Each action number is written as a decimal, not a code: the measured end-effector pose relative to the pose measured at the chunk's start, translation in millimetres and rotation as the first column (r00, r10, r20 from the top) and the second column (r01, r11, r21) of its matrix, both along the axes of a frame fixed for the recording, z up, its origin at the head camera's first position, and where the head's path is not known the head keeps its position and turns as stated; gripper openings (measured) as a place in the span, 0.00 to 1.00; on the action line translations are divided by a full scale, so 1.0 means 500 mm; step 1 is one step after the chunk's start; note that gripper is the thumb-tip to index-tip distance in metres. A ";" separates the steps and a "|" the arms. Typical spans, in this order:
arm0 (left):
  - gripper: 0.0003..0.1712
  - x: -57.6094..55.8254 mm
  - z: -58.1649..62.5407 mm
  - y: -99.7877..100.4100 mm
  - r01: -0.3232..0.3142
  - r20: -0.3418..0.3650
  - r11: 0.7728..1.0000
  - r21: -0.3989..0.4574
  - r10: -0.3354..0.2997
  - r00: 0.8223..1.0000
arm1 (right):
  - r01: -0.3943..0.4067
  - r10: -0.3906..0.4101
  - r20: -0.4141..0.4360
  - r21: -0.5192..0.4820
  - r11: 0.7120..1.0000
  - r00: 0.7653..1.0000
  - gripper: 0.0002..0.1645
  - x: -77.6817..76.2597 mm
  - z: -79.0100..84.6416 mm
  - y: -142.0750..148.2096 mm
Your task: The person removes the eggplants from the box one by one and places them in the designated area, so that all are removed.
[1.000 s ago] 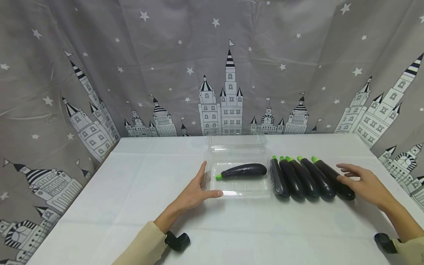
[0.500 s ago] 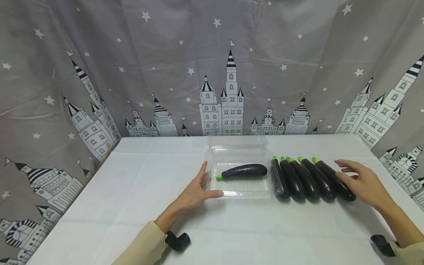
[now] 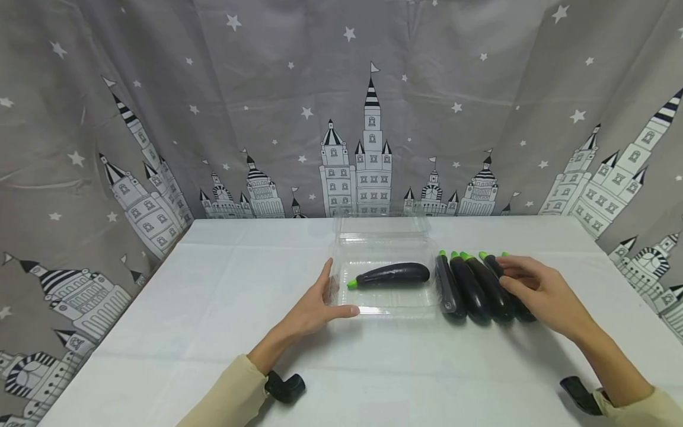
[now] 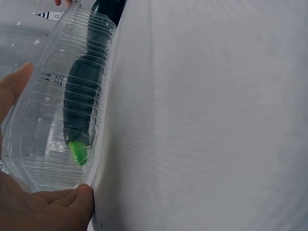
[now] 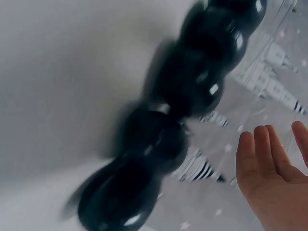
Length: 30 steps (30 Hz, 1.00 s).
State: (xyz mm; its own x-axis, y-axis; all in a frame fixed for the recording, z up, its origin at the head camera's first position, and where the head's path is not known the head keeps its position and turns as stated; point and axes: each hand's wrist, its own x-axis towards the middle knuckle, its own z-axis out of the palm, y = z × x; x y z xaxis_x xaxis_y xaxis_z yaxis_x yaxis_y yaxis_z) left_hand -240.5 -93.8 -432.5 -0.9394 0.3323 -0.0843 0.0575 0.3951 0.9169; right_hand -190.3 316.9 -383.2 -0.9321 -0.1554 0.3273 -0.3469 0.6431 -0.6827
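Note:
A clear plastic clamshell container (image 3: 386, 305) sits with its lid raised at the back, one dark eggplant (image 3: 397, 274) lying crosswise inside. My left hand (image 3: 312, 311) rests at its near left corner, thumb along the front edge and fingers stretched up the left side. In the left wrist view the thumb and fingers of my left hand (image 4: 45, 207) touch the container's wall (image 4: 43, 134). My right hand (image 3: 544, 296) hovers over the right end of a row of several eggplants (image 3: 472, 290), partly hiding the last ones. The right wrist view shows its fingers (image 5: 262, 154) extended, apart from the eggplants (image 5: 154, 139).
All this lies on a white-covered table (image 3: 213, 296). A grey curtain (image 3: 256, 83) printed with castles and stars hangs behind it. The row of eggplants lies close against the container's right side.
My right hand has moved left from beside the rightmost eggplant to above the row's right end. My left hand and the container stay where they were.

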 end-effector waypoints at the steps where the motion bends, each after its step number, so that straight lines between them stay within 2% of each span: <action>1: 0.69 0.000 0.000 0.000 0.000 0.001 1.000 0.001 0.000 1.000 | -0.015 0.015 0.008 -0.004 1.000 1.000 0.23 0.001 0.002 -0.011; 3: 0.70 0.001 0.001 0.001 -0.001 0.002 1.000 0.004 0.001 1.000 | -0.037 0.037 0.008 -0.003 0.999 0.999 0.22 0.002 0.005 -0.031; 8: 0.71 0.002 0.003 0.001 0.005 0.004 1.000 0.008 -0.005 1.000 | -0.033 0.032 0.006 0.037 0.999 0.999 0.21 0.004 0.012 -0.075; 12: 0.71 0.001 0.003 -0.003 0.007 0.005 1.000 0.001 -0.007 1.000 | -0.047 0.047 0.009 0.033 0.998 0.999 0.20 -0.005 0.012 -0.107; 24: 0.72 -0.002 0.005 -0.007 0.012 0.006 1.000 -0.001 -0.012 1.000 | -0.157 0.160 -0.065 0.049 0.986 0.985 0.18 -0.027 -0.004 -0.184; 30: 0.71 -0.002 0.004 -0.003 0.025 -0.003 1.000 0.004 -0.025 1.000 | -0.178 0.180 -0.046 0.060 0.982 0.983 0.19 -0.031 -0.010 -0.209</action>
